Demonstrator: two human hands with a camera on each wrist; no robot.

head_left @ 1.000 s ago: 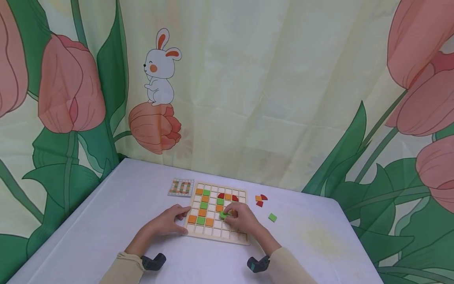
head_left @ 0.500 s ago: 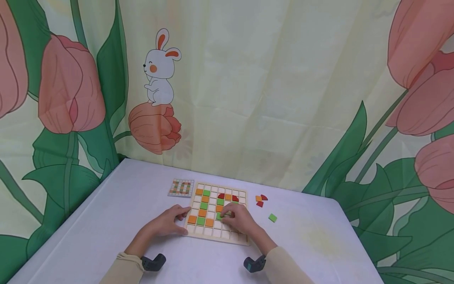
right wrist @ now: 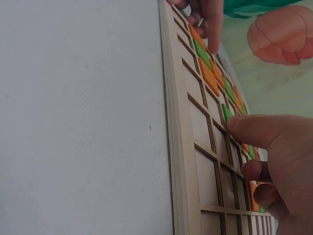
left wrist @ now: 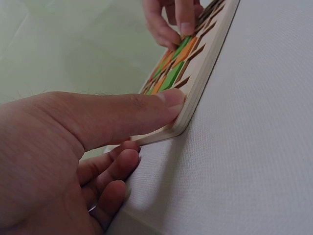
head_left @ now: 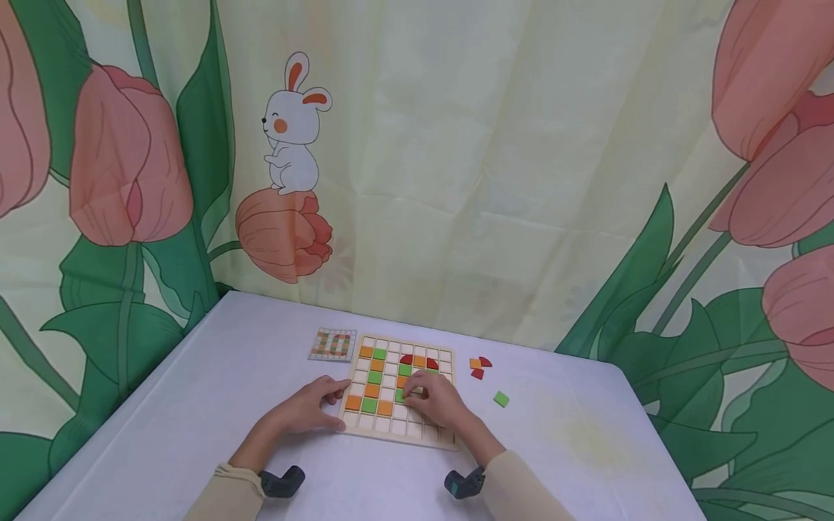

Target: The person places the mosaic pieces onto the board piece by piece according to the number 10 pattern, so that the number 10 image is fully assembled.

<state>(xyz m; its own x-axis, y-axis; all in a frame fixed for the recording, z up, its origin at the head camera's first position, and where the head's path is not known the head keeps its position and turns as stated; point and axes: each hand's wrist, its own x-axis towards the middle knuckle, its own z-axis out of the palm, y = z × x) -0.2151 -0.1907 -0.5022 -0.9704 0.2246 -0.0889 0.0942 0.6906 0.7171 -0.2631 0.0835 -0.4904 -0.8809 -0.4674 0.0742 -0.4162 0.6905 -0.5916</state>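
Observation:
A wooden grid board (head_left: pixel 433 433) lies on the table, with orange, green and red tiles in some of its cells. My left hand (head_left: pixel 302 407) holds the board at its near left corner; in the left wrist view the thumb (left wrist: pixel 146 111) lies on the frame and the other fingers curl at its edge. Over the board's middle, my right hand (head_left: pixel 439 399) pinches a green square tile (head_left: pixel 399 396) at a cell below an orange tile. In the right wrist view the thumb touches this green tile (right wrist: pixel 227 112), which looks slightly tilted. Some right fingers are hidden.
A pattern card (head_left: pixel 332 344) showing a "10" lies left of the board's far corner. To the right are an orange piece (head_left: pixel 475 364), two red quarter-round pieces (head_left: pixel 478 374) and a green square tile (head_left: pixel 501 399). A printed curtain (head_left: pixel 456 181) hangs behind the table (head_left: pixel 573 434).
My right hand has shifted slightly left with the green tile, which now sits lower and further left at its cell. My left hand has stayed on the board.

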